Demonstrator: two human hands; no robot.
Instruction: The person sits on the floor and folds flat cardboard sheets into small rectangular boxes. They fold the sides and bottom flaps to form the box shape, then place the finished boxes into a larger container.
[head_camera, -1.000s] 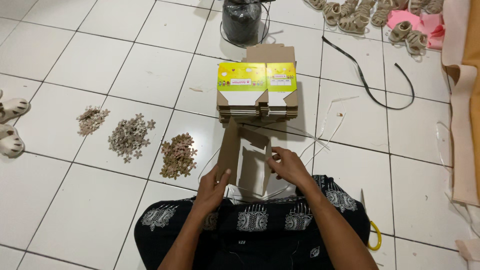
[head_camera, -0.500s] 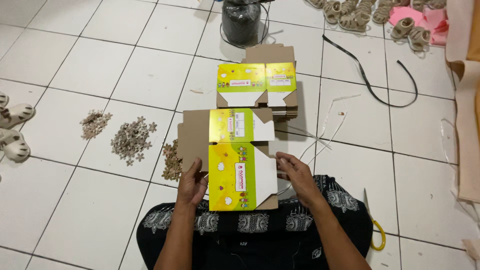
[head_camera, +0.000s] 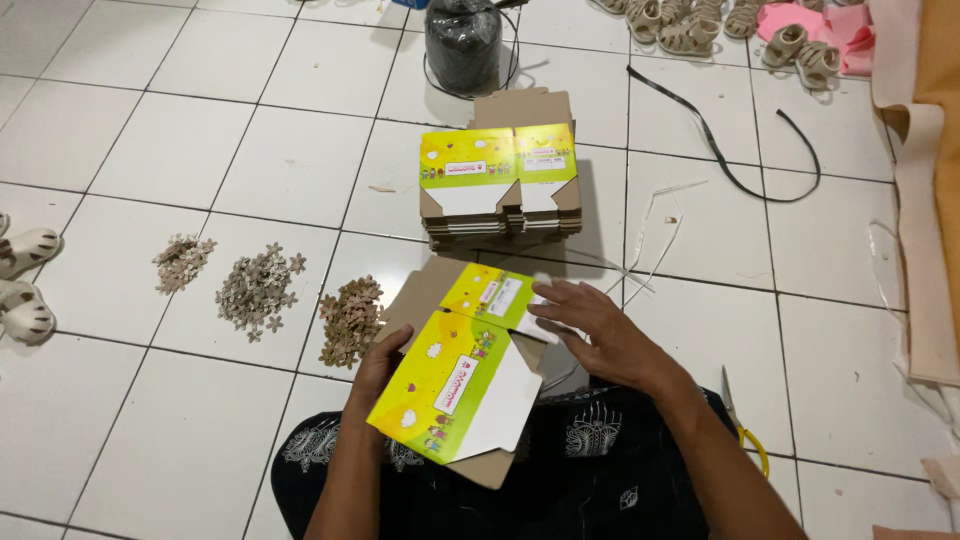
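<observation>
Above the lap of a person seated on a white tiled floor (head_camera: 150, 420), a flat cardboard box blank (head_camera: 455, 375) is held tilted, its printed yellow-green face turned up toward the camera and its plain brown flaps showing at the upper left and bottom edges. The left hand (head_camera: 378, 368) grips the blank's left edge, thumb on the printed face and fingers curled out of sight behind it, which seems to steady the sheet. The right hand (head_camera: 592, 322) lies mostly open with fingers spread, its fingertips pressing on the upper right part of the blank near a white flap, as if bending a crease there; it does not close around anything.

Just beyond the blank, a stack of the same flat box blanks (head_camera: 500, 190) rests on the floor, within easy reach in front of the person. To the left of the held blank lie three small heaps of brownish flower-shaped cut-outs (head_camera: 258, 290), the nearest heap just beside the left hand. A black spool of cord (head_camera: 462, 40) stands behind the stack, and a loose black strap (head_camera: 720, 150) curves across the tiles to its right. Thin pale strips (head_camera: 655, 240) lie near the right hand. Yellow-handled scissors (head_camera: 745, 435) rest by the right forearm. Small pale sandals (head_camera: 22, 280) sit at the far left edge, more at the top right. Nothing lies between the hands and the stack.
</observation>
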